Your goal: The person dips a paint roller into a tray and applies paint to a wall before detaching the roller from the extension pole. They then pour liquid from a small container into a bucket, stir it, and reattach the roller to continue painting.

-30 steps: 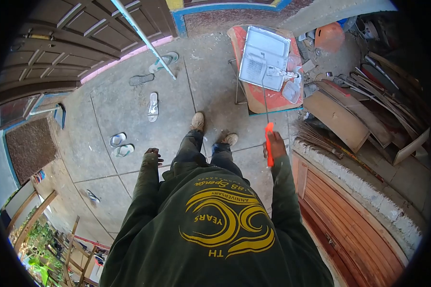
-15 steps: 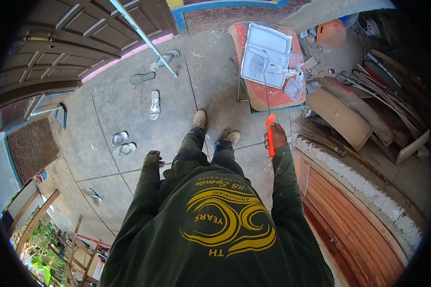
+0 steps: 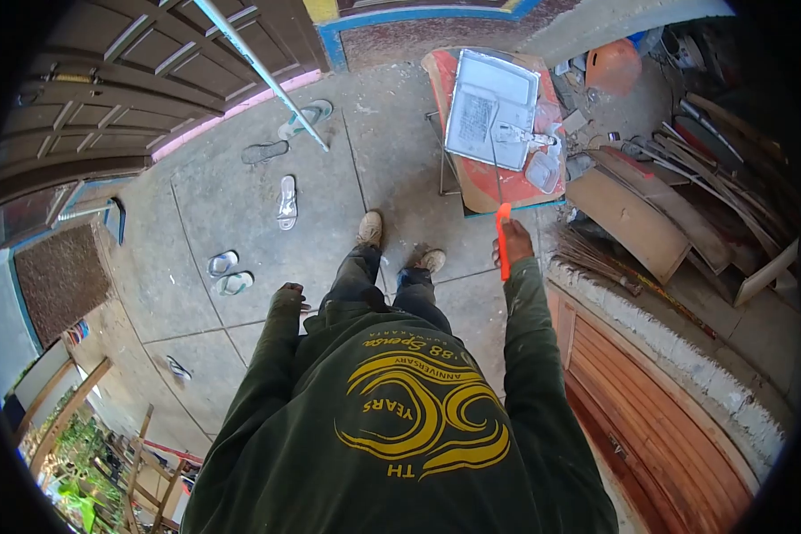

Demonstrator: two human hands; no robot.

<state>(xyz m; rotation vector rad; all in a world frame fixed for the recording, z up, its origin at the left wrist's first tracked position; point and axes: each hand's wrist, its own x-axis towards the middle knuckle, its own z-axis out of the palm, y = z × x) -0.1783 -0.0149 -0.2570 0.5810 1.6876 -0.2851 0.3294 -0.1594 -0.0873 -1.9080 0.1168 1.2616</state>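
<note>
My right hand [image 3: 516, 242] is closed around the orange handle of a paint roller [image 3: 505, 233]. Its thin metal rod reaches forward over the white paint tray [image 3: 534, 84], where the roller head is hard to make out against the paint. A paint-covered brush [image 3: 523, 135] lies across the tray's right side. Beside it is a small clear plastic container [image 3: 543, 171] with white residue. Tray and container rest on a worn red-topped table [image 3: 481, 189]. My left hand [image 3: 292, 295] hangs low by my left side, holding nothing visible, its fingers partly seen and apart.
Several sandals [image 3: 287, 203] lie about the concrete floor on the left. A pale blue pole [image 3: 262, 71] slants down before the brown door [image 3: 165, 58]. Boards and scrap wood [image 3: 632, 209] are piled at right, beyond a wooden shutter [image 3: 650, 409] and rough ledge.
My right hand and the roller handle have shifted very slightly, with the rod still over the tray. My left hand stays low at my side.
</note>
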